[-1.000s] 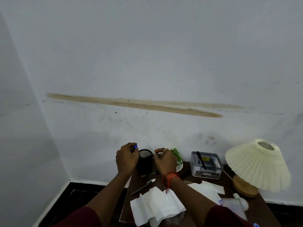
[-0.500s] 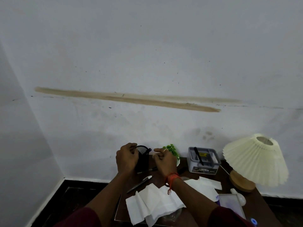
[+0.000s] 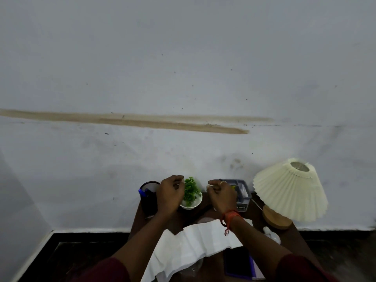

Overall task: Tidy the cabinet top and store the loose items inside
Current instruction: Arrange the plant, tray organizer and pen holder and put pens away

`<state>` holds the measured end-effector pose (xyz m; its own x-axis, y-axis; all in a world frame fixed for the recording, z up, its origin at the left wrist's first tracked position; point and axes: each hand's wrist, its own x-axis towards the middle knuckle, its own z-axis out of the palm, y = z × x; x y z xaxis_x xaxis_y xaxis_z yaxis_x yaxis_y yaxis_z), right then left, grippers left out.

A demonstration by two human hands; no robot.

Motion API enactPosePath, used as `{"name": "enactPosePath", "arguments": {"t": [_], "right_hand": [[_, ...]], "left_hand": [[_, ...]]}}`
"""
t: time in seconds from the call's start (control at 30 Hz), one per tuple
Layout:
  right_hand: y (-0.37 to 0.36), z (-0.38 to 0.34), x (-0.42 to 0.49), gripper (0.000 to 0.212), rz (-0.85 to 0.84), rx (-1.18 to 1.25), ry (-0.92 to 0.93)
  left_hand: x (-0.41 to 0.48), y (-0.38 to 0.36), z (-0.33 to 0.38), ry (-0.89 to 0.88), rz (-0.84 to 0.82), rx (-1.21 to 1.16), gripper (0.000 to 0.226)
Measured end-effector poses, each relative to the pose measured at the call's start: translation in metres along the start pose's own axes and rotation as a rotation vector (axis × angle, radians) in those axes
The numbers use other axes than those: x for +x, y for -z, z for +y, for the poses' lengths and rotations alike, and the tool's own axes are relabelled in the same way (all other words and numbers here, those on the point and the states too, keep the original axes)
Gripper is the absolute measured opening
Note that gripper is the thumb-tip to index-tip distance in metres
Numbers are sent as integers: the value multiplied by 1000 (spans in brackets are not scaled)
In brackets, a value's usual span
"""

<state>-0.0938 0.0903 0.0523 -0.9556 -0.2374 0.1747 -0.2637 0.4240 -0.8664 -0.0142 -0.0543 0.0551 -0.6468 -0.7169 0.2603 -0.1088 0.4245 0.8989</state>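
On the dark wooden cabinet top (image 3: 183, 218), a black mesh pen holder (image 3: 147, 200) stands at the back left with a blue pen (image 3: 141, 192) in it. My left hand (image 3: 171, 195), fingers curled and with nothing visible in it, is just right of the holder, against the left side of a small green plant in a white bowl (image 3: 192, 193). My right hand (image 3: 221, 195), also curled, hovers right of the plant, in front of a grey organiser box (image 3: 243, 191). A pale spot shows at its fingertips; I cannot tell what it is. Unfolded white paper sheets (image 3: 193, 245) lie near the front.
A pleated cream lamp (image 3: 289, 190) on a round wooden base (image 3: 274, 219) fills the right end. A small white object (image 3: 271, 236) and a dark tablet-like slab (image 3: 237, 263) lie at the front right. The wall is right behind the cabinet, with dark floor on both sides.
Both hands have left the pen holder and moved right to either side of the plant. The blue pen that my left hand held now stands in the holder.
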Motion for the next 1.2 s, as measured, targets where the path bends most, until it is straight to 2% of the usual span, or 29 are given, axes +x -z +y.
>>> {"name": "enactPosePath", "arguments": {"t": [0.17, 0.27, 0.37, 0.47, 0.53, 0.7, 0.87, 0.97, 1.1, 1.2], "right_hand": [[30, 26, 18, 20, 82, -65, -21], [39, 39, 26, 23, 24, -108, -49], [41, 47, 33, 29, -95, -148, -60], [40, 52, 34, 32, -193, -190, -54], [38, 54, 33, 32, -227, -205, -60], [34, 53, 27, 39, -257, -182, -57], [30, 43, 27, 41, -225, -191, -50], [28, 34, 27, 32, -205, -204, -55], [22, 36, 35, 42, -200, -202, -49], [21, 34, 37, 40, -201, -218, -48]], "left_hand": [[-9, -58, 13, -21, -88, -16, 20], [-13, -86, 21, -14, -201, -7, 27], [-13, -110, 23, 95, -385, -107, 38], [-10, -129, 16, 191, -468, -154, 48], [-8, -138, 13, 216, -477, -170, 44], [-9, -148, 9, 289, -462, -224, 62], [-15, -136, 30, 320, -462, -258, 30], [-13, -135, 29, 324, -449, -282, 32], [-4, -136, 25, 341, -429, -252, 42], [1, -138, 25, 380, -452, -220, 50]]}}
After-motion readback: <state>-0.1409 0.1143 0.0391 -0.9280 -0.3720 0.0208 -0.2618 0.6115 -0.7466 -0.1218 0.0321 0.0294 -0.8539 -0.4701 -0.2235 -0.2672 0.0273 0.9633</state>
